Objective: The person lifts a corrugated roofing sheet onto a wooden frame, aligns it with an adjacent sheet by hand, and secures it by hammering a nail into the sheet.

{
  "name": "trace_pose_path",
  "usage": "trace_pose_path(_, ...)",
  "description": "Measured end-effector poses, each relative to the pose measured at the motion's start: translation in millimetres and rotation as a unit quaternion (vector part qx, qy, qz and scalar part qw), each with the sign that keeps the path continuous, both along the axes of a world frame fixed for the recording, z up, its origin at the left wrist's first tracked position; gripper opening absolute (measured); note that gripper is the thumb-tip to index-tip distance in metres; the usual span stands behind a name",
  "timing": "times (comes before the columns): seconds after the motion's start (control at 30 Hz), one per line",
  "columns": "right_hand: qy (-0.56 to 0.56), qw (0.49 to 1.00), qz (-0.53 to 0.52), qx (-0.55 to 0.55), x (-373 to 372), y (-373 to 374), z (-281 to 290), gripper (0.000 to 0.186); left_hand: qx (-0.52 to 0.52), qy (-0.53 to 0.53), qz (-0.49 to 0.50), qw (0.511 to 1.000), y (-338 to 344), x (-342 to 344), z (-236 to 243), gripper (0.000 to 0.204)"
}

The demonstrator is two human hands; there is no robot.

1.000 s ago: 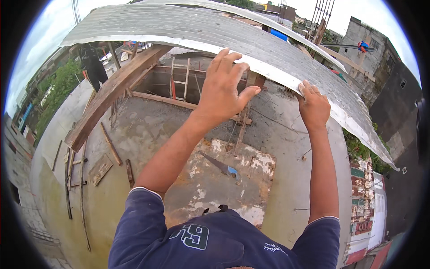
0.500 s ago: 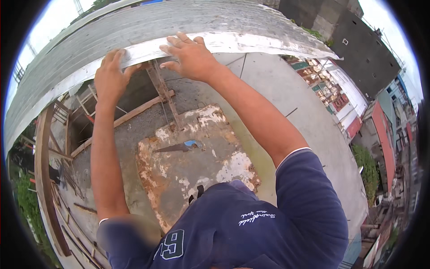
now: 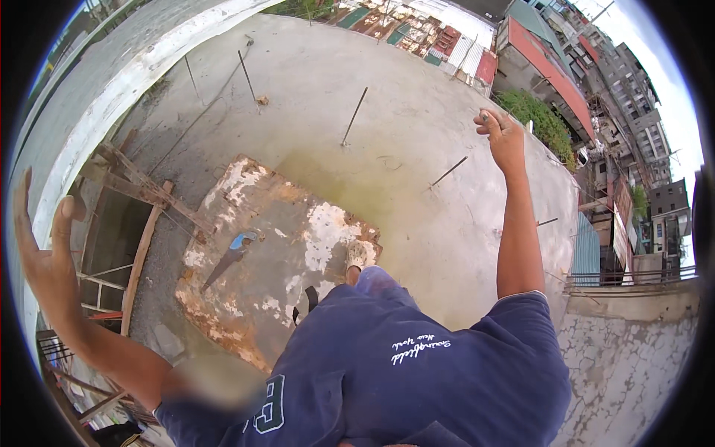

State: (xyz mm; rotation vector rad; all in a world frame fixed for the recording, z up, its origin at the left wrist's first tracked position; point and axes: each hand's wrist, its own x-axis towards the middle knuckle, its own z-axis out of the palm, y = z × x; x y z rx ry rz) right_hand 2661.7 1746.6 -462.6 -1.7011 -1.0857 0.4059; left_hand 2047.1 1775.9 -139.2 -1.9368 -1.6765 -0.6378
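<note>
Both hands have come off the grey roofing sheet (image 3: 82, 104), which now lies along the upper left edge. The left hand (image 3: 45, 257) is spread open beside it, empty. The right hand (image 3: 503, 138), loosely curled, hangs over the concrete roof (image 3: 417, 149), holding nothing visible.

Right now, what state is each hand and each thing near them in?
left hand: open, fingers spread, beside the roof edge
right hand: raised, fingers curled, grip contents unclear
roof sheet edge: grey, white rim, overhead at left
rusty slab: flat, paint peeling
blue-handled tool: lying on the slab
rebar rods: sticking up from concrete
</note>
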Motion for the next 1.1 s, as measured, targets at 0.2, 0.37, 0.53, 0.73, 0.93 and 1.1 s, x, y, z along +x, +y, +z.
trace_pose_path(0.2, -0.027, 0.977, 0.077, -0.195, 18.8, -56.2, -142.6, 0.029, 0.105, 0.131, -0.176, 0.970, 108.3, 172.1, -21.5, 0.064)
trace_pose_path(0.37, 0.077, 0.954, 0.070, -0.280, 63.7, -75.9, -175.2, 0.035, 0.066, 0.155, -0.152, 0.974, 182.1, 245.4, -65.8, 0.073)
trace_pose_path(0.53, 0.116, 0.968, -0.065, -0.213, 136.9, -63.2, -160.4, 0.036, -0.059, 0.119, -0.100, 0.986, 209.6, 271.9, -86.3, 0.079)
trace_pose_path(0.73, 0.101, 0.978, -0.080, -0.165, 208.2, 10.0, -136.7, 0.035, -0.081, 0.093, -0.120, 0.985, 233.2, 315.1, -99.6, 0.082)
trace_pose_path(0.93, 0.079, 0.990, -0.024, -0.112, 282.1, 180.8, -94.9, 0.034, -0.089, 0.123, -0.117, 0.982, 279.0, 382.1, -119.2, 0.078)
trace_pose_path(1.1, 0.070, 0.995, 0.023, -0.067, 323.3, 332.4, -103.4, 0.036, -0.038, 0.055, 0.007, 0.998, 289.3, 369.8, -121.8, 0.062)
